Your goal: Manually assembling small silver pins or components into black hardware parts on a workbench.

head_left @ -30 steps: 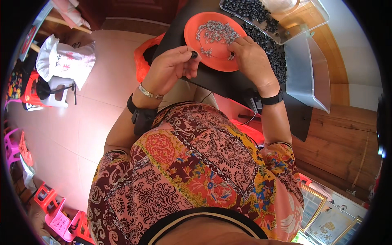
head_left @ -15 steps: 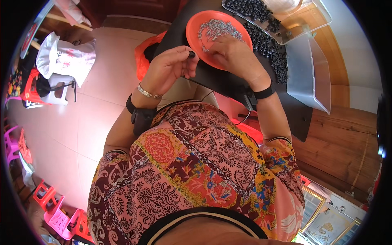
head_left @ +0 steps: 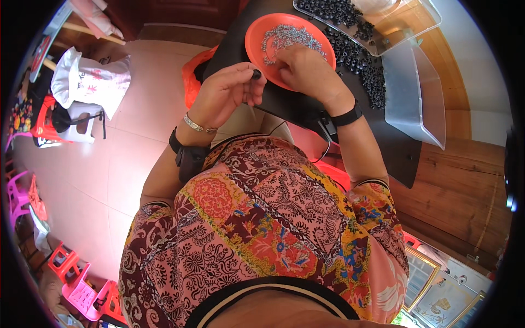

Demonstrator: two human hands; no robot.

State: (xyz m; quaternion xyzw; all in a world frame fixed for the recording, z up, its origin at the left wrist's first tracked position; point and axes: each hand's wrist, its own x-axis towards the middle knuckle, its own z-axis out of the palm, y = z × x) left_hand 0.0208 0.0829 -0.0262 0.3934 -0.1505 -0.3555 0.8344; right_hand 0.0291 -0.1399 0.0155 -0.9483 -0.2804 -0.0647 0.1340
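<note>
Between the thumb and forefinger of my left hand point(head_left: 232, 90) sits a small round black plastic part point(head_left: 256, 74). That hand is raised beside the near left rim of a red plate point(head_left: 254, 38). Small silvery metal pieces point(head_left: 290, 37), perhaps screws, are heaped on the plate. My right hand point(head_left: 309, 71) reaches over the plate's near side, its fingers bent down at the edge of the metal pieces. The fingertips are partly hidden, so whatever they pinch cannot be made out.
Loose black parts point(head_left: 355, 63) are piled on the dark table point(head_left: 402, 147) right of the plate. Beyond stands a clear tub point(head_left: 377, 52) with more black parts, near a translucent bin point(head_left: 415, 98). An orange-red bag point(head_left: 190, 82) hangs at the table's left. Several plastic stools point(head_left: 82, 290) stand on the floor.
My right hand has shifted slightly left and up over the plate. The left hand keeps hold of the black part almost in place. The whole view has moved a little.
</note>
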